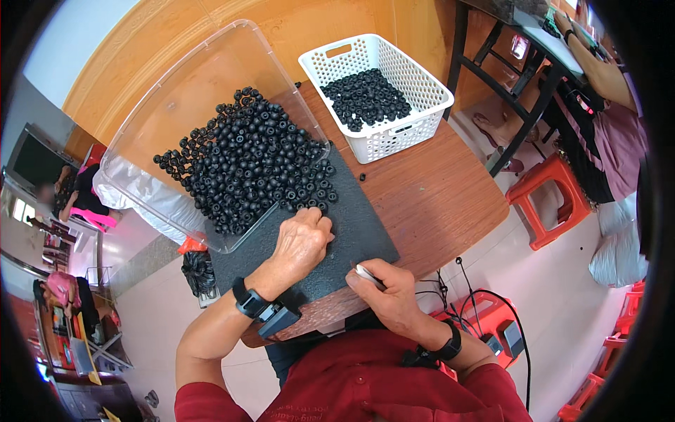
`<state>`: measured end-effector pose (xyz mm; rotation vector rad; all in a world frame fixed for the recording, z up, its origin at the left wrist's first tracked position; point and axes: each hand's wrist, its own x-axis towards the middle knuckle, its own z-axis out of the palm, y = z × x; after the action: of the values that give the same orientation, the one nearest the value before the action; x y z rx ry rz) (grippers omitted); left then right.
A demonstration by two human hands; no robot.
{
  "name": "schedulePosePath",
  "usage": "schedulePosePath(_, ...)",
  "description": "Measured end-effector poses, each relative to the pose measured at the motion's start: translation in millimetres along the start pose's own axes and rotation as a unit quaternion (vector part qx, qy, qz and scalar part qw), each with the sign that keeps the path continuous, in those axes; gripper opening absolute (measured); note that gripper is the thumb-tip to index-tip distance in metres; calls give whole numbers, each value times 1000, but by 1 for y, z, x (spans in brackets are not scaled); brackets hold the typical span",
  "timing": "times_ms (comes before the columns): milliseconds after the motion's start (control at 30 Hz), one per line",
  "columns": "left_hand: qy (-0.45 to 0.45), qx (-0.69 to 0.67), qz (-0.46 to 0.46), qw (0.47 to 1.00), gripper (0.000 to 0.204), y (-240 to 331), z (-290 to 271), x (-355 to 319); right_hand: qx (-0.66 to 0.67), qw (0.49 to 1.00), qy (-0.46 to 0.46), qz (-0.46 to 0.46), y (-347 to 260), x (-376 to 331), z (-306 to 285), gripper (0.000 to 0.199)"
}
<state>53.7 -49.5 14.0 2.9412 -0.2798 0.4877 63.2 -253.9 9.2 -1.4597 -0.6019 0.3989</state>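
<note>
Small round black pieces with centre holes (pixel 246 162) lie in a large heap, spilling from a tilted clear plastic bin (pixel 211 67) onto a dark mat (pixel 358 218). My left hand (pixel 302 243) is at the near edge of the heap with its fingers curled in; what they hold, if anything, is hidden. To the right and nearer my body, my right hand (pixel 388 292) is closed around a small tool with a white handle (pixel 369 276). Its working end is too small to make out. The two hands are apart, both over the mat's near part.
A white perforated basket (pixel 415 126) of black pieces stands at the table's far side. One loose piece (pixel 362 177) lies on the brown wooden table (pixel 450 204). Cables (pixel 485 295) and a red stool (pixel 552 200) are to the right. Other people sit at both sides.
</note>
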Motion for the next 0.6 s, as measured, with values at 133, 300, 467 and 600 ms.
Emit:
schedulePosePath(133,-40,21,5,999,14,8,-9,-12,3,1000,-1,-2,4,-1,2,14)
schedulePosePath(300,-58,43,1,997,18,12,-11,-26,-4,1000,-11,-13,1,0,5,14)
schedulePosePath(467,30,-366,-230,901,16,11,-29,-47,-28,999,-8,-17,-2,4,5,14)
schedulePosePath(600,63,-656,-364,658,17,23,-46,-60,-67,994,-12,-83,-8,12,9,15)
